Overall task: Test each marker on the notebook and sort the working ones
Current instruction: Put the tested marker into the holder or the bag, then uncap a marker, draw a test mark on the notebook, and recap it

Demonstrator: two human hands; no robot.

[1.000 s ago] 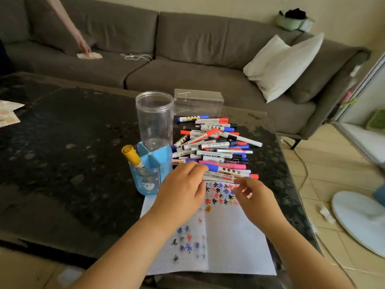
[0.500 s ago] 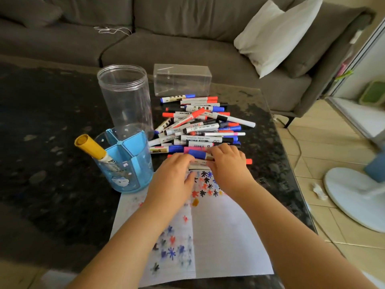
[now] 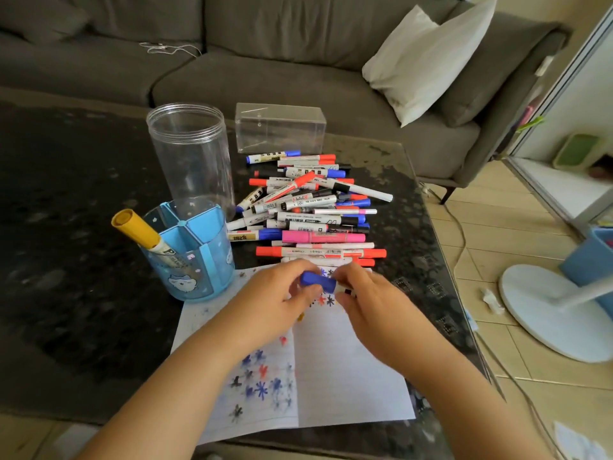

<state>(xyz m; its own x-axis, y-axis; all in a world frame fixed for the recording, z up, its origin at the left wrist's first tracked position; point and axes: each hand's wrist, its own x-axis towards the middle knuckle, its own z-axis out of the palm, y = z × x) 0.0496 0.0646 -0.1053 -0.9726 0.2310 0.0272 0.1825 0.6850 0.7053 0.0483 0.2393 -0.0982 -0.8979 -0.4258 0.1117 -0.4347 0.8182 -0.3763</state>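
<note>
On the dark bench (image 3: 83,260), your open notebook (image 3: 348,376) lies before the marker pile (image 3: 308,210), with the blue organiser (image 3: 199,257) and clear jar (image 3: 190,154) at left. Both hands hold one blue-capped marker (image 3: 317,282) just above the page: your left hand (image 3: 275,300) grips the cap, your right hand (image 3: 371,303) pinches the barrel. Pull straight apart, likely next, keeping the tip off the pile.

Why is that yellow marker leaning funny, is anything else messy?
The yellow-capped marker leans sideways out of the blue pen holder, alone there. The other markers lie in a loose heap on the table, not spilled off it. The tall clear jar stands upright. Nothing looks broken.
</note>
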